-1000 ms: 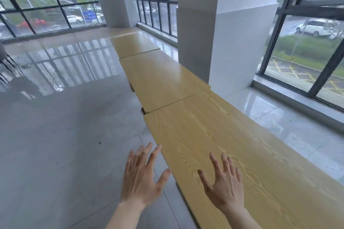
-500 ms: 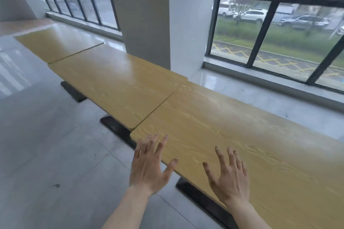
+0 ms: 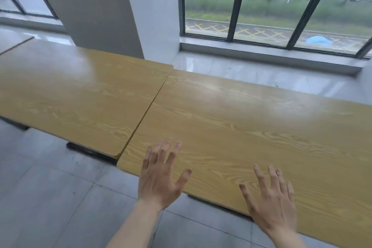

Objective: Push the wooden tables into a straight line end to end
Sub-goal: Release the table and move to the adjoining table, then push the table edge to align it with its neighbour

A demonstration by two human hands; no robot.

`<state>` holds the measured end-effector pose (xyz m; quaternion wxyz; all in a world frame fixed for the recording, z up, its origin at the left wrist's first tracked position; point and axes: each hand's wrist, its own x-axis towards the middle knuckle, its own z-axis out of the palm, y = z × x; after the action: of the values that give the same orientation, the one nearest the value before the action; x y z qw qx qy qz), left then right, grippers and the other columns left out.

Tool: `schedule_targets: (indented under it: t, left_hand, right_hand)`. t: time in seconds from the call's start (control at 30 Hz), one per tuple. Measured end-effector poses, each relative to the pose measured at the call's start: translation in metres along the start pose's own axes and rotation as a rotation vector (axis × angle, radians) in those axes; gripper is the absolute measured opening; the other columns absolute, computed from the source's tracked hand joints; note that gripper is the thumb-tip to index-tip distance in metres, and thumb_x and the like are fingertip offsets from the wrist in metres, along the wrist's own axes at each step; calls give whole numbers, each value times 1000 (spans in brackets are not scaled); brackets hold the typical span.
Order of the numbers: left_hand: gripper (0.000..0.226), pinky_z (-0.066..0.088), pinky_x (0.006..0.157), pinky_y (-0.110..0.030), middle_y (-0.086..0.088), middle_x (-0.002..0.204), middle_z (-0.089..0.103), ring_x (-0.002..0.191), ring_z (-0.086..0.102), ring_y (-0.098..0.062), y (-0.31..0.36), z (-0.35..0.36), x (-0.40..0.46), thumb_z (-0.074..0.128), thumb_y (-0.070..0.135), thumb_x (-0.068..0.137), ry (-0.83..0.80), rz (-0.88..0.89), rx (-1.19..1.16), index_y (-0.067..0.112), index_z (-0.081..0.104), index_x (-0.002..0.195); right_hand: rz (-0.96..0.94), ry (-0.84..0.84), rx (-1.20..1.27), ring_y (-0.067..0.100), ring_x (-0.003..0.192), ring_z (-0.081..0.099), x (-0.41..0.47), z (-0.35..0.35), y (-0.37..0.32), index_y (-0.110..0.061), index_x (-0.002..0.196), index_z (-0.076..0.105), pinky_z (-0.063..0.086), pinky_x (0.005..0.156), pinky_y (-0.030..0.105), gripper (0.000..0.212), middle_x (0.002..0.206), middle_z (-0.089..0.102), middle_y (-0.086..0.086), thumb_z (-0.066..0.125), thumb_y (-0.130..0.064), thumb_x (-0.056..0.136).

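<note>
Two wooden tables stand end to end in front of me. The near table (image 3: 251,127) fills the right and centre; the second table (image 3: 76,94) joins it on the left along a thin seam, its front edge set slightly further from me. My left hand (image 3: 161,175) hovers with spread fingers over the near table's front left corner. My right hand (image 3: 271,199) is also spread, over the front edge further right. Neither hand holds anything. Whether the palms touch the wood I cannot tell.
A white pillar (image 3: 112,10) stands just behind the left table. Tall windows with dark frames (image 3: 237,2) and a low sill (image 3: 261,56) run behind the tables. Grey floor tiles (image 3: 50,197) lie on my side. Dark table feet (image 3: 90,152) show under the tabletops.
My view has swung to the right, from looking along the row to facing the near table's long side. Both hands have stayed spread and now reach over its front edge.
</note>
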<state>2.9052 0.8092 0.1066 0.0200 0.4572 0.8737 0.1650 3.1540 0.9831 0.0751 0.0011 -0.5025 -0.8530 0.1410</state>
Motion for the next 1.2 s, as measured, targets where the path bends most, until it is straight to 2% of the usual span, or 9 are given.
schedule_targets:
  t: [0.1, 0.27, 0.47, 0.57, 0.7, 0.93, 1.2]
  left_hand:
    - [75, 4, 130, -47, 3, 168, 28, 159, 17, -23, -19, 28, 4, 36, 74, 95, -12, 55, -2, 37, 28, 159]
    - [75, 7, 130, -49, 1, 168, 30, 159, 19, -24, -45, 73, 13, 35, 74, 95, -28, 113, 0, 34, 29, 159]
    - [76, 10, 130, -51, 1, 168, 30, 159, 18, -25, -72, 111, 8, 37, 73, 94, -55, 129, 15, 34, 31, 159]
    - [76, 5, 130, -47, 2, 167, 33, 159, 19, -24, -86, 122, 9, 34, 74, 95, -49, 134, 23, 34, 33, 159]
    - [75, 17, 127, -56, 2, 164, 40, 156, 27, -26, -93, 131, 17, 34, 75, 93, 11, 161, 68, 34, 37, 156]
    - [74, 18, 127, -57, 4, 163, 41, 156, 29, -25, -101, 135, 32, 42, 72, 90, 48, 166, 67, 36, 41, 154]
    - [74, 18, 127, -59, 6, 164, 40, 156, 27, -23, -105, 136, 38, 44, 72, 89, 56, 148, 57, 38, 41, 154]
  right_hand:
    - [54, 29, -36, 27, 164, 6, -3, 17, 5, -40, 165, 22, 6, 131, 51, 96, 176, 17, 7, 6, -90, 85]
    - [107, 96, -33, 30, 163, 8, -8, 51, 10, -39, 165, 26, 6, 131, 54, 89, 175, 20, 11, 20, -87, 90]
    - [65, 123, -42, 34, 162, 13, -11, 96, 1, -38, 163, 31, 7, 130, 58, 86, 172, 25, 15, 16, -85, 93]
    - [49, 195, -67, 40, 158, 23, -5, 107, 0, -34, 160, 41, 14, 126, 65, 83, 168, 32, 19, 18, -80, 95]
    - [1, 318, -116, 47, 149, 36, 4, 114, 4, -25, 153, 53, 23, 120, 68, 83, 159, 42, 26, 23, -77, 95]
    - [-4, 385, -116, 48, 148, 35, 16, 121, 0, -26, 151, 56, 20, 121, 66, 87, 159, 41, 25, 24, -81, 92]
    - [-6, 385, -99, 48, 150, 34, 19, 119, -7, -25, 150, 58, 19, 122, 65, 83, 160, 42, 26, 39, -75, 86]
